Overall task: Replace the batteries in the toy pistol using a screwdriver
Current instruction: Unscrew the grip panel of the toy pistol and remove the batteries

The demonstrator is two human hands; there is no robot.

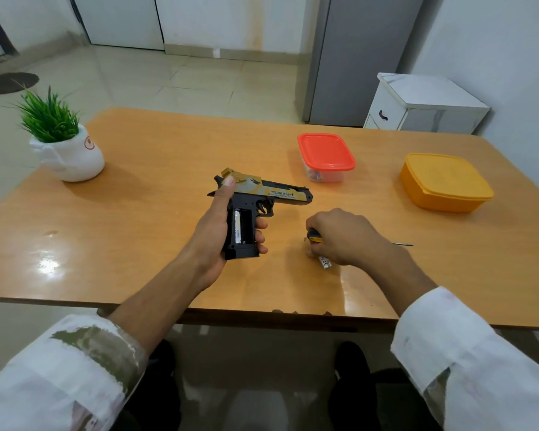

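Left hand fingers clamp the black-and-gold plastic toy pistol; right hand grip is hidden. Seat the loose silver battery polarity-matched.

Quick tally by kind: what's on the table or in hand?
Toy pistol: 1
Batteries: 2 (one in the pistol's grip, one loose)
Screwdriver: 1
Lidded containers: 2
Potted plant: 1
Total: 7

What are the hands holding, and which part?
The left hand holds the toy pistol by its grip. The right hand covers the screwdriver and a battery; cannot tell if it holds either.
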